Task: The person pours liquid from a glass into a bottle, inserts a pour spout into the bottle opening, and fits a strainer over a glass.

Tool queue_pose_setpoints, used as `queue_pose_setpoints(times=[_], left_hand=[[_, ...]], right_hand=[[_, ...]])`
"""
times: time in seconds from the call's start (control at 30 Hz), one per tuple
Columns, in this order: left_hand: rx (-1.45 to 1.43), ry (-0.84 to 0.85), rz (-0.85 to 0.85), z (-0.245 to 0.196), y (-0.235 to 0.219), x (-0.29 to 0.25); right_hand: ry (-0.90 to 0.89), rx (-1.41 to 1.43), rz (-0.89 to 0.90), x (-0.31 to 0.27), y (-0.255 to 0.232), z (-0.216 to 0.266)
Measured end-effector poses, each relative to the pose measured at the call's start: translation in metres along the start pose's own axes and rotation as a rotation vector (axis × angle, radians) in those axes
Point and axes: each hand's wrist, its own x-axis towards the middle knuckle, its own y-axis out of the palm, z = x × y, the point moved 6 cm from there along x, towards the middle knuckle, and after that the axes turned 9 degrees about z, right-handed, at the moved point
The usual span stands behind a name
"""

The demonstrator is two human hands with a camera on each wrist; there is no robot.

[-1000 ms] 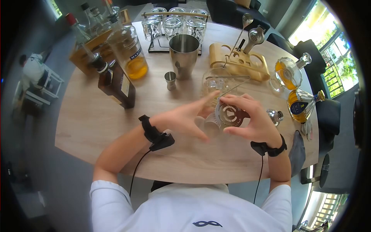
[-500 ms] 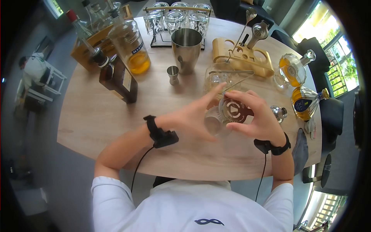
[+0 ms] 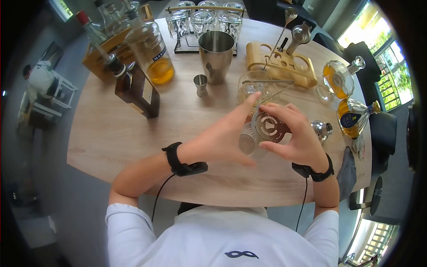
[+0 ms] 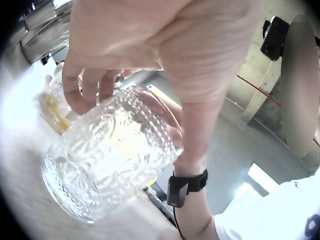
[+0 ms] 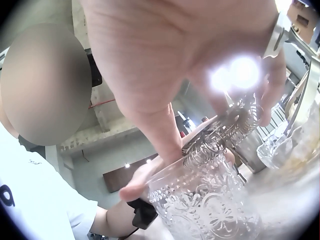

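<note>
A round metal strainer with a coiled spring [image 3: 269, 126] is pinched between the thumb and fingers of the right hand [image 3: 299, 138]. In the right wrist view its spring [image 5: 212, 142] lies at the rim of a clear patterned glass [image 5: 202, 202]. The left hand [image 3: 218, 139] is beside the glass [image 3: 246, 143], thumb and forefinger spread wide. Seen from the left wrist, the patterned glass [image 4: 110, 155] is under the palm, and fingers [image 4: 89, 85] show at its far side; whether they touch it cannot be told.
Behind the hands are a clear ice container with tongs [image 3: 254, 92], a jigger [image 3: 201, 85], a metal shaker tin [image 3: 216, 58] and a wooden tool stand [image 3: 280, 66]. Bottles stand at left, near a dark one [image 3: 138, 91]; decanters [image 3: 351, 119] and a grey cloth [image 3: 347, 173] are at right.
The view has shifted slightly, moving the table items up and right in it. The left hand stays spread beside the glass, and the right hand keeps its grip on the strainer.
</note>
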Motion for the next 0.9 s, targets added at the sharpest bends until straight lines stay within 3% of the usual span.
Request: queue_pose_setpoints(times=[0.2, 0.27, 0.43, 0.5, 0.57, 0.67, 0.7, 0.77, 0.9], left_hand=[[-0.187, -0.080, 0.111, 0.013, -0.005, 0.006], [-0.314, 0.085, 0.192, 0.015, -0.005, 0.010], [-0.369, 0.082, 0.311, 0.028, -0.002, 0.010], [-0.385, 0.111, 0.324, 0.026, -0.001, 0.010], [-0.394, -0.030, 0.375, 0.023, -0.001, 0.008], [-0.378, 0.052, 0.380, 0.026, 0.001, 0.010], [-0.368, 0.078, 0.391, 0.027, 0.002, 0.010], [-0.376, 0.090, 0.391, 0.027, 0.002, 0.009], [-0.348, 0.085, 0.400, 0.024, 0.001, 0.007]], right_hand=[[-0.063, 0.031, 0.036, 0.002, -0.002, -0.003], [-0.121, 0.050, 0.063, 0.004, -0.001, -0.004], [-0.239, -0.070, 0.034, 0.000, -0.013, 0.005], [-0.111, 0.164, -0.041, -0.004, -0.027, 0.001], [-0.118, 0.003, -0.086, -0.013, -0.047, -0.003], [-0.027, 0.172, -0.290, -0.028, -0.088, -0.008], [-0.031, 0.163, -0.288, -0.032, -0.096, -0.012], [-0.109, 0.269, -0.477, -0.044, -0.117, -0.026], [0.013, 0.368, -0.548, -0.057, -0.139, -0.072]])
